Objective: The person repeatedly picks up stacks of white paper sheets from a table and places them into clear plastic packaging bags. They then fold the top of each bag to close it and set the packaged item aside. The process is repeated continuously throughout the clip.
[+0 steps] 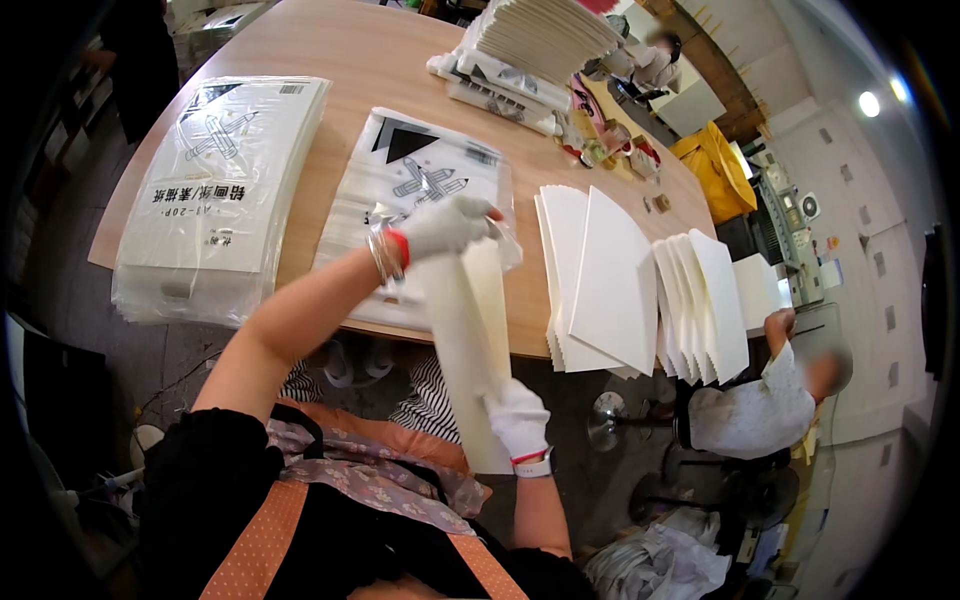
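Observation:
Both my hands wear thin white gloves. My left hand (445, 228) is closed over the upper end of a bundle of cream drawing paper (462, 340), with a red cuff and bracelets at the wrist. My right hand (518, 418) grips the same bundle lower down along its right side. The paper stands on edge at the table's front, bowed, with its leaves parted at the top. Just behind my left hand lies a clear plastic sleeve (415, 165) printed with crossed pencils and a black triangle. How many sheets I hold, I cannot tell.
To the left on the wooden table (345, 60) is a thick pile of filled plastic packs (215, 190). Fanned white paper stacks (605, 280) stand at the right. Further back are a tall paper pile (545, 35), plastic rolls (500, 100) and a yellow bag (715, 170). A co-worker (760, 405) sits at the right.

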Available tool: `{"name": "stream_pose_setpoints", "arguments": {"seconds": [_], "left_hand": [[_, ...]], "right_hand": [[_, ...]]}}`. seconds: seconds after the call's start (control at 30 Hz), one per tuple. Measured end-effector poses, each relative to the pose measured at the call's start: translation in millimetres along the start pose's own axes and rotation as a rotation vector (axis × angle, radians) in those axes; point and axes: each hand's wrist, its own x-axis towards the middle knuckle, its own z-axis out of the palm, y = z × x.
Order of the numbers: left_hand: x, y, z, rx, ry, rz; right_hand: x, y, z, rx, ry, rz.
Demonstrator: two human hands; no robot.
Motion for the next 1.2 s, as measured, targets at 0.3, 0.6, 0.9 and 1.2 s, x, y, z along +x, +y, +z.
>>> {"name": "stream_pose_setpoints", "arguments": {"seconds": [0.3,0.6,0.9,1.2], "left_hand": [[-93,5,102,0.490,-0.063,0.172],[-96,-168,-2,1.422,0.663,0.723],[-210,-131,-6,0.075,0.520,-0.166],[-374,-120,18,0.352,0.192,0.128]], "right_hand": [[57,31,43,0.282,0.256,0.250],[139,68,92,0.049,0.225,0.417],[19,45,113,0.764,0.010,-0.102],[-125,-5,108,0.865,-0.030,-0.007]]}}
